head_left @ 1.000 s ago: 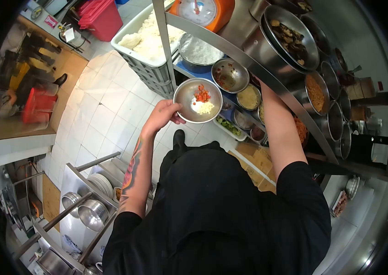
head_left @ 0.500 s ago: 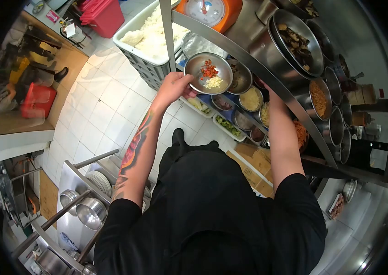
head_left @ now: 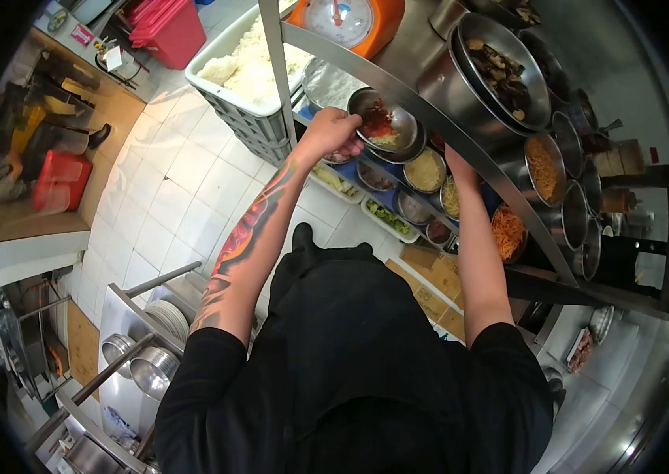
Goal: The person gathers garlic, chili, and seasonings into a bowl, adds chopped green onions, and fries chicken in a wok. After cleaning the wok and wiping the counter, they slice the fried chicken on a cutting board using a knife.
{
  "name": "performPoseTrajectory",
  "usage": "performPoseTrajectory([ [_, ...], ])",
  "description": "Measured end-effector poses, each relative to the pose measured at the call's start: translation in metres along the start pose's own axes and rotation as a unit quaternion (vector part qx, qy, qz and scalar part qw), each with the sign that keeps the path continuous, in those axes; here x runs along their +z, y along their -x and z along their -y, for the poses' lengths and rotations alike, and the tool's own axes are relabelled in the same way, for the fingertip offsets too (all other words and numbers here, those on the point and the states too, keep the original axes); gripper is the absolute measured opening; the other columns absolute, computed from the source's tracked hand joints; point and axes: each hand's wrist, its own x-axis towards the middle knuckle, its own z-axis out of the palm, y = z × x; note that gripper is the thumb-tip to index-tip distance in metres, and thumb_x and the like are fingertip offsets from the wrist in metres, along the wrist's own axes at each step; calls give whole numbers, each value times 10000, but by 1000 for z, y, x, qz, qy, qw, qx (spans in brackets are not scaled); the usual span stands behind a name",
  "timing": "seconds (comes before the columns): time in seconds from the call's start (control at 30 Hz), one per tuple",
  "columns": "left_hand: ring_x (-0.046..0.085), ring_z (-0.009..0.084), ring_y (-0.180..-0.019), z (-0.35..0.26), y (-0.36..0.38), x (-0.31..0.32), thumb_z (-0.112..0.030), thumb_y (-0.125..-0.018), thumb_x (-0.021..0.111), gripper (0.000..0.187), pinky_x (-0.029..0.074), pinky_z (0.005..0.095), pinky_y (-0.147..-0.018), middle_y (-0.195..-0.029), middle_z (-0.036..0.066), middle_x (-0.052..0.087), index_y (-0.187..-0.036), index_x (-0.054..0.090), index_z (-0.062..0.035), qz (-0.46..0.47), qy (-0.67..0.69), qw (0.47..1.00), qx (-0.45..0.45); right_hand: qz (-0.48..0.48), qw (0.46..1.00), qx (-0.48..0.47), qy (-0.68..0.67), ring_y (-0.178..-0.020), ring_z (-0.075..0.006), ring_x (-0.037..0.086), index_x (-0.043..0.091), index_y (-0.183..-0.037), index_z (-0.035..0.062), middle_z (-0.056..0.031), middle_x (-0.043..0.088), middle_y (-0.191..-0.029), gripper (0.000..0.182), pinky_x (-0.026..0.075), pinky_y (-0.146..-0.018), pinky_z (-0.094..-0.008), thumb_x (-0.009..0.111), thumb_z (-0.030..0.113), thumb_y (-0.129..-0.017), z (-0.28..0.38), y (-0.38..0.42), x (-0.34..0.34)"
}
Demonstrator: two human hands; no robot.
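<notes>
My left hand (head_left: 336, 131) grips the rim of a small steel bowl (head_left: 382, 122) holding chopped red chilli and pale minced bits. The bowl sits just over another steel bowl on the lower shelf, under the slanted steel shelf edge (head_left: 429, 103). My right hand (head_left: 450, 162) reaches under that shelf edge toward the small containers of yellow and shredded ingredients (head_left: 426, 170); its fingers are hidden behind the steel bar, so I cannot see what it holds.
A white crate of cooked rice (head_left: 243, 67) and a bowl of rice (head_left: 330, 83) stand at the far left of the rack. An orange scale (head_left: 350, 20) and large bowls of dark food (head_left: 500, 71) sit on top. Stacked bowls and plates (head_left: 156, 347) are at lower left.
My left hand has carried the small bowl up and to the right, from open air over the floor to the shelf beside the ingredient containers. My right arm stayed under the shelf.
</notes>
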Motion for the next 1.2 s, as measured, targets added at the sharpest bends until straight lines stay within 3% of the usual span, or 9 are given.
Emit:
performPoseTrajectory([
  [0.03,692,174,-592,0,1,1,-198,-920,549,306,555,290,-516,-727,154,709,-856,643,86,-1,-7,1000,2,11,995,-5,102,-786,-345,638,659,-861,8,-178,678,-856,208,495,-682,-442,613,197,-936,-3,2,9],
  [0.07,692,174,-592,1,1,1,-198,-920,549,306,555,290,-516,-727,154,709,-856,643,86,1,-8,1000,2,16,993,-2,114,-786,-344,639,660,-863,7,-178,679,-857,207,495,-682,-440,614,196,-936,-6,-2,21],
  [0.33,701,171,-614,15,24,-9,-207,-894,571,287,560,275,-568,-721,133,703,-864,664,62,2,5,1000,11,51,997,33,45,-791,-340,643,665,-880,3,-177,683,-864,200,499,-688,-427,623,191,-932,-10,-24,78],
  [0.77,707,168,-641,25,43,-24,-243,-889,571,310,553,263,-580,-730,134,708,-834,673,45,-5,10,1000,12,25,998,59,-15,-799,-332,650,673,-907,-4,-175,690,-875,193,504,-696,-406,636,184,-927,-45,-13,72],
  [1.2,702,162,-627,7,13,5,-224,-901,543,305,546,259,-547,-749,125,714,-883,663,56,15,-8,1000,12,-39,990,93,-95,-807,-324,658,681,-933,-12,-173,697,-886,190,510,-705,-384,650,176,-921,-68,35,59],
])
